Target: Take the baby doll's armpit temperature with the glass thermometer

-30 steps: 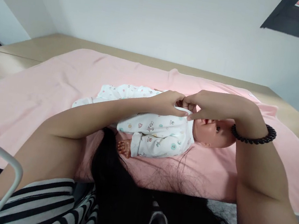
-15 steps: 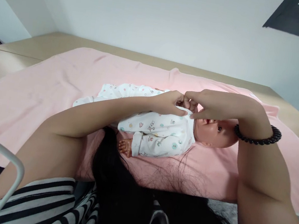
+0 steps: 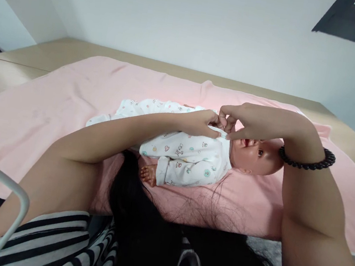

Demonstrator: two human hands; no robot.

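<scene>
Obs. via head cam, I'm remote. Doll (image 3: 257, 158) lies face up on pink blanket (image 3: 86, 97), mid table (image 3: 93, 48), head to R side, legs to L. White printed top (image 3: 191, 148) on it; nr sleeve rolled at cuff, doll's hand (image 3: 148, 174) resting on blanket.

My L hand (image 3: 201, 122) comes across doll's chest, grip narrow, thumb + fingers pinching top's edge just below neck. My R hand (image 3: 254, 121), w/ black bead bracelet (image 3: 308, 160) at wrist, arches over doll's face; thumb at neckline, fingers curled, same cloth held, narrow. Fingertips of both hands nearly meet; they're bunched, so can't tell if a fastener sits between.

Dark hair (image 3: 135, 193) hangs in foreground, tip nr doll's hand. Striped garment (image 3: 48, 238) lower L. Pale wall (image 3: 188, 19) behind table.
</scene>
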